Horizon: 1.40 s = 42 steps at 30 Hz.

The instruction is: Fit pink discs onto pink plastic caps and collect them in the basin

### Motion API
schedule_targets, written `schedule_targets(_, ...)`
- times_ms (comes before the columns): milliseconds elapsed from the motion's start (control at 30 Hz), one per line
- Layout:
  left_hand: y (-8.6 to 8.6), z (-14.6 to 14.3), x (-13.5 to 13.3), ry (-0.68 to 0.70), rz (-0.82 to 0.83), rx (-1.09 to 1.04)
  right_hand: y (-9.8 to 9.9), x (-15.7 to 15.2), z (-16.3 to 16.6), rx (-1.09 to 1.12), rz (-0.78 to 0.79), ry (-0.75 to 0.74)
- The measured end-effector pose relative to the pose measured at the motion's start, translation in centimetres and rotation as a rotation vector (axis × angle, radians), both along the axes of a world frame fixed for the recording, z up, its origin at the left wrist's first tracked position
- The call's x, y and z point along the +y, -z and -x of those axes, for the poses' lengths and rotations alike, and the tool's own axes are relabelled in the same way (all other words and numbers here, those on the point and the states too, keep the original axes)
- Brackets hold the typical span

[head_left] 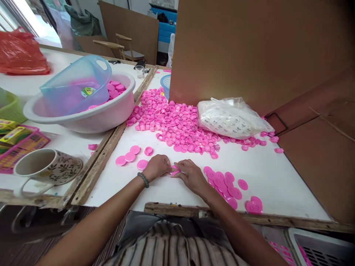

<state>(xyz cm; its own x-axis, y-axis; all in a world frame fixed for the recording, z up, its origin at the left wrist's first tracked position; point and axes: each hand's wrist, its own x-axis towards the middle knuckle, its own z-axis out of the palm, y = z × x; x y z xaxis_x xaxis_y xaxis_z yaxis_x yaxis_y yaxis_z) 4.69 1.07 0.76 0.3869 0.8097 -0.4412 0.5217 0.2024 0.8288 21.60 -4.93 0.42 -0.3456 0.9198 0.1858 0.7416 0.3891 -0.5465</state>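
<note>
Near the frame's centre, a pink piece [175, 167] is pinched between the fingertips of the left hand [157, 166] and right hand [191, 175], seemingly unfinished, while many small cups [180, 123] are left heaped above and discs [219, 181] spread lower right.

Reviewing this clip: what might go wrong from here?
1. The small pink piece sits at the fingertips of the left hand and right hand, so it might slip.
2. Loose discs lie by the front edge, near the right forearm; a sweep could knock some off.
3. The mug stands near the edge too, and a bump might tip it.
</note>
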Motion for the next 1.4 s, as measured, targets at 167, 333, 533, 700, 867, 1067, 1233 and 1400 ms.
schedule_targets(167, -0.3, -0.2, 1.2, 0.105, 0.068, 0.112, -0.7, 1.0, -0.1, -0.194, -0.037, -0.101)
schedule_targets(333, -0.6, -0.4, 0.7, 0.000, 0.176, 0.031, -0.7, 1.5, 0.2, -0.278, -0.051, -0.114)
schedule_targets(533, -0.3, -0.3, 0.1, -0.043, 0.184, -0.057, 0.5, 0.0, 0.4, -0.180, -0.072, -0.061)
schedule_targets(700, 0.7, -0.1, -0.7, -0.069, 0.068, -0.165, 0.5, -0.9, 0.8, -0.242, -0.057, 0.134)
schedule_targets(867, 1.2, -0.3, -1.4, -0.095, 0.092, -0.235, -1.0, -0.6, 0.3, -0.235, 0.029, 0.076)
schedule_targets(1067, 0.7, -0.8, -0.8, -0.124, 0.208, -0.159, -1.9, 0.4, 0.0, -0.285, 0.169, -0.065)
schedule_targets(1233, 0.8, -1.0, -0.6, -0.088, 0.221, -0.128, -1.2, 0.3, 0.5, -0.304, 0.128, -0.010)
schedule_targets(1400, 1.1, -0.9, -0.9, -0.076, 0.165, -0.234, -1.0, -0.3, 0.6, -0.277, 0.127, 0.120)
